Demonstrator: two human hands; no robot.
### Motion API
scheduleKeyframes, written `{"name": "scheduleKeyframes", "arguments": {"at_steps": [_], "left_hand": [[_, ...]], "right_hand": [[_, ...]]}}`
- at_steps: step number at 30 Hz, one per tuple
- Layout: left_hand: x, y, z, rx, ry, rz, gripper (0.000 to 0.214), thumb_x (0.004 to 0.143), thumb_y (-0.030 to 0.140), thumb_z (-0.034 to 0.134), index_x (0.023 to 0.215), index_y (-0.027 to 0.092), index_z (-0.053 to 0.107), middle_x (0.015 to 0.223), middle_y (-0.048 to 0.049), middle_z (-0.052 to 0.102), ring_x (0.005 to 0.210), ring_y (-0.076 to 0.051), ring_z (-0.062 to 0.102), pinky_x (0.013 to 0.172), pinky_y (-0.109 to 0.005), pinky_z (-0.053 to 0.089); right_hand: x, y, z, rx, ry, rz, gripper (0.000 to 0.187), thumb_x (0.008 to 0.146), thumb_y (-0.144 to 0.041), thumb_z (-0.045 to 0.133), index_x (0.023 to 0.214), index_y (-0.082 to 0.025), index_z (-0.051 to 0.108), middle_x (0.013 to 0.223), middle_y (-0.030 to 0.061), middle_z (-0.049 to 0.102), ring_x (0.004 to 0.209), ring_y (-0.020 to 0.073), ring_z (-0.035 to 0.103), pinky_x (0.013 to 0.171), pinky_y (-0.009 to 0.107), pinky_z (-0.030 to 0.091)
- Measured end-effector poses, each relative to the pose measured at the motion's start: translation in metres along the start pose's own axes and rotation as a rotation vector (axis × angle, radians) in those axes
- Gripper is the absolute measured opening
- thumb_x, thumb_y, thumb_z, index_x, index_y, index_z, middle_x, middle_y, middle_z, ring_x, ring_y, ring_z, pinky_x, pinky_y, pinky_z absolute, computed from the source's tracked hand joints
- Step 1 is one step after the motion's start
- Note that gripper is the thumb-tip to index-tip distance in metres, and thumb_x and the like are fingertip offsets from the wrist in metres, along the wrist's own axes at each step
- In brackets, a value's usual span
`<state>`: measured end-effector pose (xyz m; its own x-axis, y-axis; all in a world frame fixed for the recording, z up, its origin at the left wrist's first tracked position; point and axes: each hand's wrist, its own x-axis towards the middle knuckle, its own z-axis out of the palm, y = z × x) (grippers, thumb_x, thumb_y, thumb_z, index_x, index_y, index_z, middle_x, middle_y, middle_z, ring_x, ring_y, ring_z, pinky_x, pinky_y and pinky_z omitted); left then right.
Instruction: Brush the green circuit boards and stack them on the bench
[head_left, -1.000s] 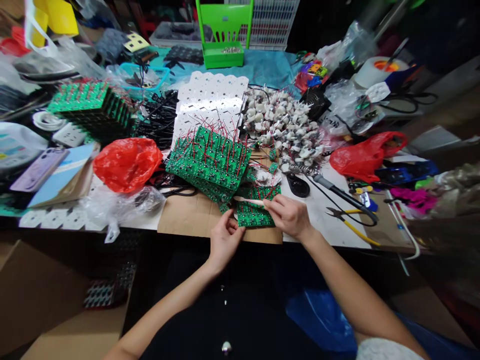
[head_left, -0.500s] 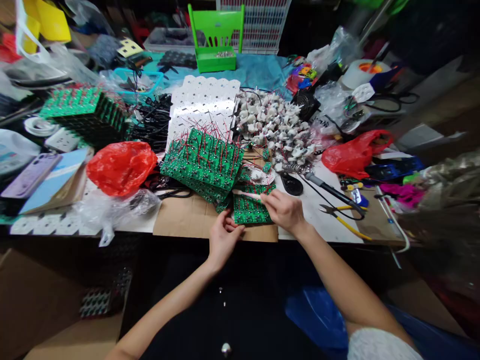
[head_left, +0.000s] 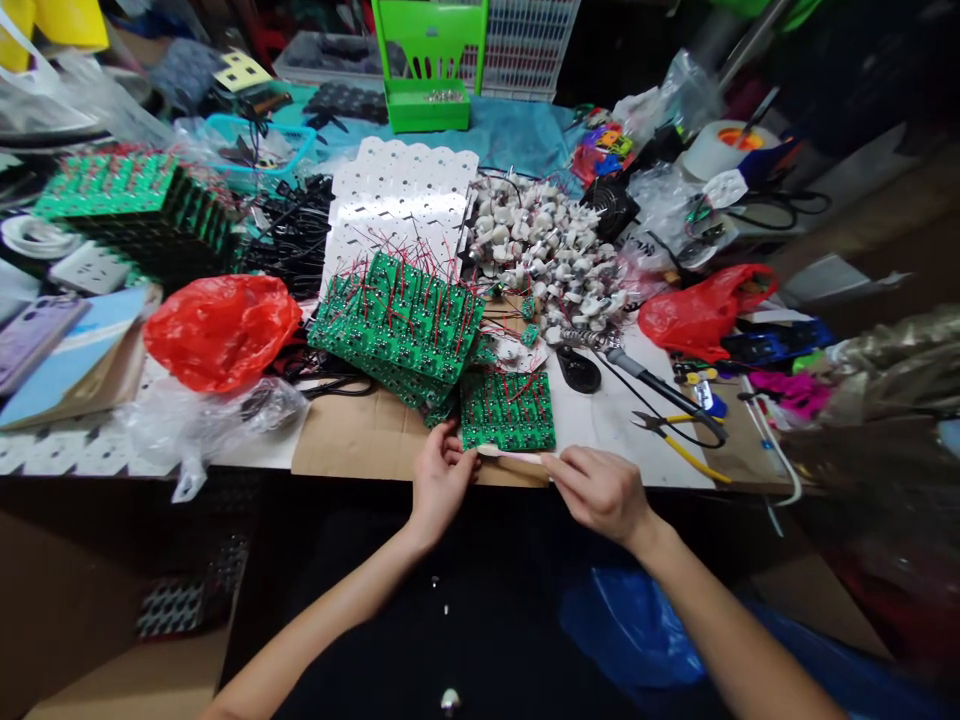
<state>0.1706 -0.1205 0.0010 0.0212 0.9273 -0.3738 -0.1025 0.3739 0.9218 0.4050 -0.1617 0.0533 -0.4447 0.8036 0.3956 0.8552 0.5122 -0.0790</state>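
A green circuit board panel point(head_left: 508, 411) with red wires lies flat on a cardboard sheet point(head_left: 360, 440) at the table's near edge. My left hand point(head_left: 439, 480) pinches the panel's near left corner with closed fingers. My right hand point(head_left: 598, 490) sits just right of it at the table edge, fingers closed round a thin pale stick point(head_left: 510, 455) that lies along the panel's near edge. Behind the panel is a stack of similar green boards point(head_left: 397, 325) with red wires.
A red bag point(head_left: 219, 330) lies left, another red bag point(head_left: 701, 315) right. White small parts point(head_left: 547, 255) are heaped behind, beside a white perforated sheet point(head_left: 397, 200). A soldering iron point(head_left: 652, 382) and yellow-handled pliers point(head_left: 679, 440) lie right. A second green board stack point(head_left: 135, 205) stands far left.
My right hand pulled the stick from the far side of the panel back to its near edge. My left hand stayed at the panel's corner. The view tilted slightly.
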Motion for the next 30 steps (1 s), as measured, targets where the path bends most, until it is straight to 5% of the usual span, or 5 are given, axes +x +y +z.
{"name": "scheduleKeyframes", "arguments": {"at_steps": [8,17,26,30], "left_hand": [[-0.001,0.0,0.001,0.033,0.023,0.036,0.056,0.077,0.038,0.073,0.124,0.016,0.053,0.081,0.0026,0.057,0.059,-0.012,0.063,0.055,-0.027,0.058],[-0.001,-0.001,-0.001,0.042,0.009,0.032,0.057,0.077,0.037,0.073,0.127,0.019,0.052,0.085,0.0026,0.055,0.06,-0.011,0.062,0.056,-0.028,0.06],[0.002,0.0,-0.001,0.045,0.012,0.027,0.058,0.075,0.038,0.075,0.125,0.017,0.055,0.079,0.0038,0.055,0.056,-0.011,0.059,0.055,-0.03,0.06],[0.002,0.001,-0.001,0.031,0.025,0.018,0.061,0.073,0.039,0.076,0.125,0.018,0.055,0.081,0.0037,0.054,0.056,-0.01,0.058,0.055,-0.029,0.059]], "right_hand": [[0.064,0.034,0.032,-0.155,0.153,0.1,0.019,0.096,-0.02,0.057,0.095,-0.02,0.076,0.068,0.0011,0.06,0.062,0.0118,0.048,0.056,0.029,0.027],[-0.019,0.004,-0.004,0.036,0.047,0.08,0.016,0.093,-0.014,0.06,0.099,-0.019,0.074,0.07,0.0005,0.063,0.064,0.011,0.054,0.062,0.026,0.034],[0.045,0.035,0.036,-0.177,0.188,0.2,0.017,0.095,-0.021,0.059,0.091,-0.02,0.076,0.066,0.0002,0.06,0.06,0.0118,0.048,0.055,0.029,0.026],[0.022,0.027,0.021,-0.062,0.193,0.24,0.014,0.094,-0.021,0.061,0.097,-0.02,0.075,0.069,0.0,0.063,0.062,0.0108,0.053,0.059,0.026,0.033]]}}
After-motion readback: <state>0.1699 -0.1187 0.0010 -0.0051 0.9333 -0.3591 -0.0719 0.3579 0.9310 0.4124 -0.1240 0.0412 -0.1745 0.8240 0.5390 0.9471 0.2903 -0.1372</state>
